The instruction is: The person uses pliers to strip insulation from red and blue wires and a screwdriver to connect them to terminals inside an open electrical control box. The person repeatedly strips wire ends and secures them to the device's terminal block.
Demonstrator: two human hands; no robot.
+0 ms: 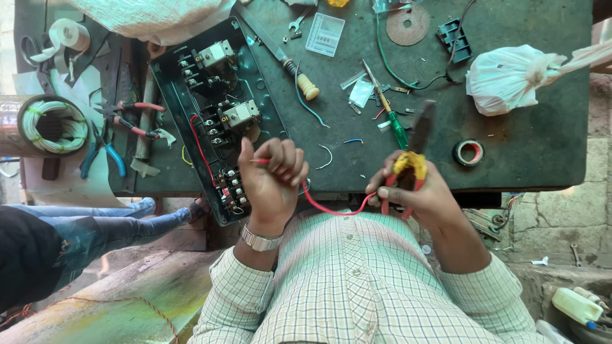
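Red wire (331, 208) spans both grips.

— What are you holding there?
— You're gripping a thin red wire (325, 207), sagging in a loop between your fists above the bench edge.
— And the other thing?
— You're clutching pliers (411, 159) with red and yellow handles, dark nose pointing up and away.

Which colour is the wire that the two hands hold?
The wire is red; the head view shows it best, between the left hand and right hand.
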